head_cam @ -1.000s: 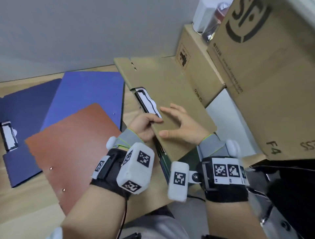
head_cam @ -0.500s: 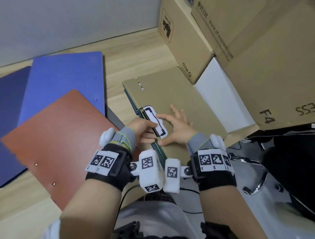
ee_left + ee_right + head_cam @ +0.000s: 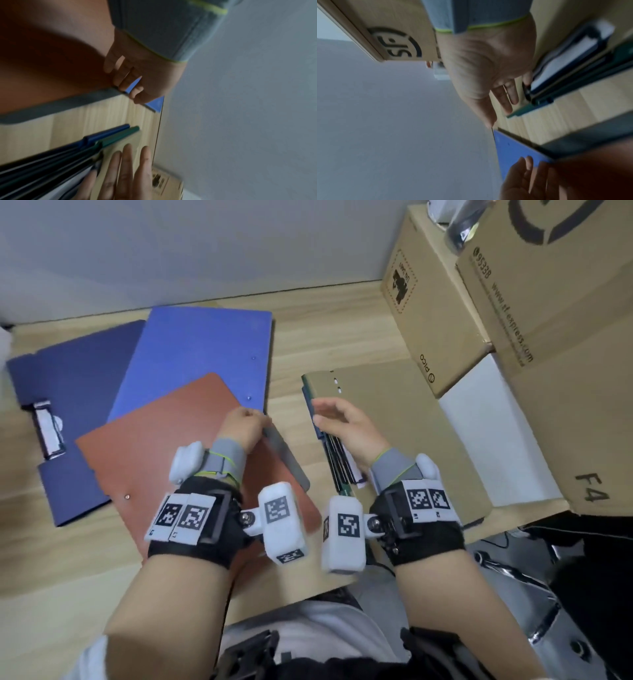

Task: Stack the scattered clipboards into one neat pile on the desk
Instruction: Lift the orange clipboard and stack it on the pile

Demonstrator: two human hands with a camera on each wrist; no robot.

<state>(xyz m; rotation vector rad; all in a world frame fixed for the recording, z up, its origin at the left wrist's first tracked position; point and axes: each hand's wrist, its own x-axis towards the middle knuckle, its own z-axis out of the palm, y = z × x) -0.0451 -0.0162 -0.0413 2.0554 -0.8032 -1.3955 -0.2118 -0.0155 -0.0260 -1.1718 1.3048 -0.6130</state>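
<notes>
A pile of clipboards lies flat at the right of the wooden desk [image 3: 325,337], with a tan clipboard [image 3: 404,433] on top and green and blue edges [image 3: 337,460] showing under it. My right hand [image 3: 346,422] rests open on the tan board's left edge, its fingers [image 3: 126,159] straight. My left hand [image 3: 245,422] curls its fingers [image 3: 126,83] round the right edge of a red-brown clipboard [image 3: 164,460]. That board overlaps a blue clipboard [image 3: 198,354], and a navy clipboard [image 3: 78,378] with a metal clip [image 3: 48,426] lies further left. A dark grey board edge [image 3: 284,457] sticks out beneath the red-brown one.
Cardboard boxes [image 3: 435,313] [image 3: 565,337] and a white box [image 3: 486,422] stand close against the pile's right side. A grey wall runs along the desk's far edge. A chair base [image 3: 513,577] sits below the desk's near edge at the right.
The tan-topped pile has come down flat on the desk. My left hand left the pile's clip and moved left to grip the red-brown clipboard's edge. The right hand's fingers have straightened.
</notes>
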